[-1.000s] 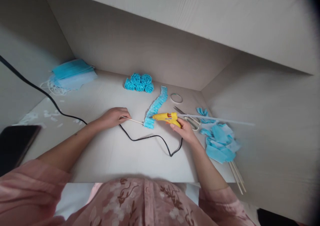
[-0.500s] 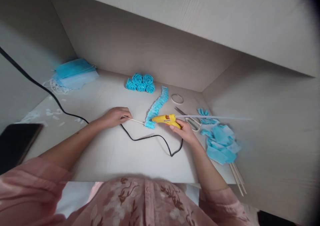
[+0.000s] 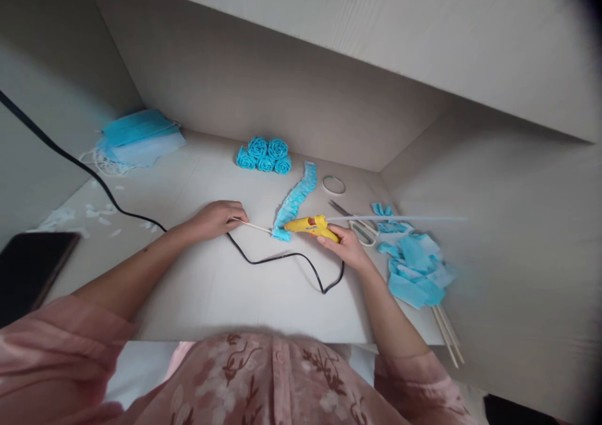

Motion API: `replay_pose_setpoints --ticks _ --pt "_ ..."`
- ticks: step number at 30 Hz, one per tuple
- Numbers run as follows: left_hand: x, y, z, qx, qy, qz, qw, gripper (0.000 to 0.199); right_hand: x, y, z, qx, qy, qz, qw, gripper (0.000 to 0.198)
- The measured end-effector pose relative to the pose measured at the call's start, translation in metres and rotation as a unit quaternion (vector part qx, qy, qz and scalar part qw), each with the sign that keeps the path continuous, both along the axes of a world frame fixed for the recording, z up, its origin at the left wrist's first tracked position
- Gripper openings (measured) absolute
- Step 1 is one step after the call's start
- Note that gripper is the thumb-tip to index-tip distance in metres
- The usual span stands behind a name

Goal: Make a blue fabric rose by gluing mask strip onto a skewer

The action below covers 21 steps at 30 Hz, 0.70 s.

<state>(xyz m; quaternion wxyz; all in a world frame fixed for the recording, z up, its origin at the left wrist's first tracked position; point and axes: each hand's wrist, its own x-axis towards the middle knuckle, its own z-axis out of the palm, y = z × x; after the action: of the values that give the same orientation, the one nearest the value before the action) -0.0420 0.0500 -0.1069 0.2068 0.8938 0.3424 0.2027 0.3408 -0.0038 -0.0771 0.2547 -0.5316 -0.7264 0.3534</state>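
Note:
My left hand (image 3: 220, 218) is closed on a thin wooden stick (image 3: 256, 227), whose far end rests at the near end of a gathered blue strip (image 3: 295, 200). The strip lies in a wavy line running away from me. In my right hand (image 3: 347, 247) is a yellow glue gun (image 3: 310, 226), its nozzle at the strip's near end, close to the stick's tip. A long clear glue stick (image 3: 399, 218) juts out of the gun's back. The black cord (image 3: 282, 257) curves across the table from the gun's handle, passing behind my left hand.
Several blue rosettes (image 3: 266, 155) sit together at the back. Left are stacked face masks (image 3: 141, 133), white scraps (image 3: 101, 212) and a dark phone (image 3: 32, 274). Right are a ring (image 3: 333, 185), scissors (image 3: 361, 230), blue fabric pieces (image 3: 416, 268) and wooden sticks (image 3: 446, 337). Walls and an overhead panel (image 3: 376, 30) enclose the table.
The glue gun's back end has shifted very slightly left, and the glue stick with it. My left hand, the wooden stick and the strip look unchanged.

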Motion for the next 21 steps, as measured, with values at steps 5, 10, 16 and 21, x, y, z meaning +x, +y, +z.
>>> replay_pose_setpoints --ticks 5,10,16,21 --pt "0.0002 -0.0003 -0.0004 0.006 0.0 -0.002 1.0 0.026 0.0008 0.0006 0.0007 0.003 0.024 -0.004 1.0 0.05" --pt "0.0004 -0.0006 0.0009 -0.002 0.004 0.003 1.0 0.025 0.0008 0.0003 0.0007 -0.001 0.004 -0.002 1.0 0.049" --pt "0.0003 -0.0017 0.0028 -0.009 -0.003 0.0 1.0 0.025 0.0004 -0.0007 0.0016 0.003 0.021 -0.002 1.0 0.049" --pt "0.0003 -0.0013 0.0023 -0.001 0.004 -0.002 1.0 0.026 0.0015 -0.0002 -0.0004 0.0 0.009 0.0 1.0 0.046"
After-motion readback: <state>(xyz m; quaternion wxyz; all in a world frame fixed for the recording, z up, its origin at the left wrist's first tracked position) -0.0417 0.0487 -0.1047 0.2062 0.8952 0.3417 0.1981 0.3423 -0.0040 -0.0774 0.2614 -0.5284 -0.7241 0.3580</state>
